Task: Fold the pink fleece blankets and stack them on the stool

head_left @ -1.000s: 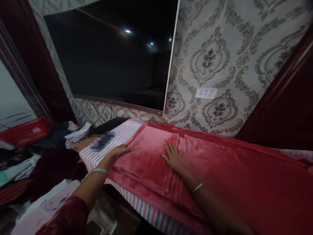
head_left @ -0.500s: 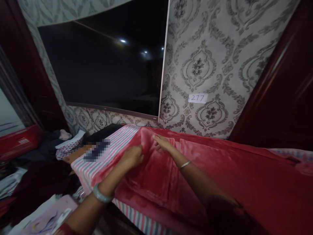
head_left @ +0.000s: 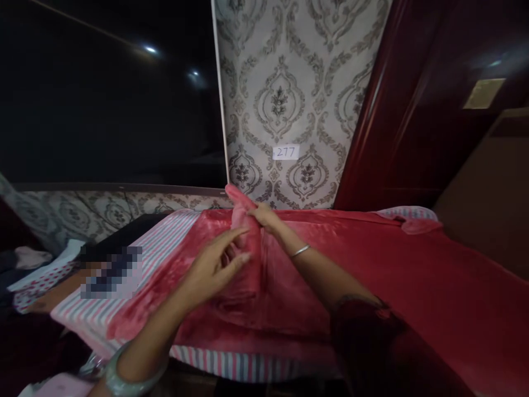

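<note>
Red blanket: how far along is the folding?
Done: the red blanket lies doubled at its left end on the striped sheet. In hand: the right hand pinches a fold lifted upright, the left hand open beside it. Left: the long stretch toward the right lies spread out, so it looks early.

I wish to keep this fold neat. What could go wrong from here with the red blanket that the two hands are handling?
1. The right hand pinches only a small raised corner of the red blanket; the plush cloth may slip out.
2. The left hand is open and at most brushes the fold, so the layers beneath may shift.
3. The blanket lies close to the front edge of the striped sheet and might slide off.
</note>
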`<state>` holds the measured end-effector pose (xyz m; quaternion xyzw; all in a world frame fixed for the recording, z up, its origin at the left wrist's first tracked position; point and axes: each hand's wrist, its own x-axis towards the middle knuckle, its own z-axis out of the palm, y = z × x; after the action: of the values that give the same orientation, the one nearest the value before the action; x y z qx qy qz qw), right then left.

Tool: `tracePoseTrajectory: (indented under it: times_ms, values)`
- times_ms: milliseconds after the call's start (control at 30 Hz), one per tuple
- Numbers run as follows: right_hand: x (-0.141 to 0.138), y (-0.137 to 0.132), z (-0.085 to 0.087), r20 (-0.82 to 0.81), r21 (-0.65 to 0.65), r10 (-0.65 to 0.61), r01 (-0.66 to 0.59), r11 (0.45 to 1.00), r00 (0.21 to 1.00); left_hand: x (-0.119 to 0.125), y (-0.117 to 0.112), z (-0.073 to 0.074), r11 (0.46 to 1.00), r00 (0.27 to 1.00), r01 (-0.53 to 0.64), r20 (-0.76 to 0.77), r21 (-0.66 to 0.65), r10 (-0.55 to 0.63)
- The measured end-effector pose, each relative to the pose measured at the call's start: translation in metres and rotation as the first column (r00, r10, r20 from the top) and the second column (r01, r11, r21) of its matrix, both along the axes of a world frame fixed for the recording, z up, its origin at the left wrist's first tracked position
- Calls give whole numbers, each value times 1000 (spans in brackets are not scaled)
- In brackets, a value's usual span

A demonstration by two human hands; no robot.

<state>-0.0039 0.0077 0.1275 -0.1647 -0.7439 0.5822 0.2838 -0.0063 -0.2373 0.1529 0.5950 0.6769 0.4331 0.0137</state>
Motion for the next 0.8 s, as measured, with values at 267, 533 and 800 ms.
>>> tracePoseTrajectory:
  times_ms: [267, 533, 800]
  values:
    - [203, 83, -45, 52, -395, -366, 356, 847, 929, 5, 82, -82, 998, 795, -47, 607, 46, 10]
    - [256, 90, -129, 213, -422, -410, 462, 780, 887, 11, 110, -158, 999, 394, -44, 918, -32, 47]
    - [237, 115, -83, 82, -385, -395, 395, 834, 915, 15, 103, -143, 998, 295, 45, 955, -47, 32]
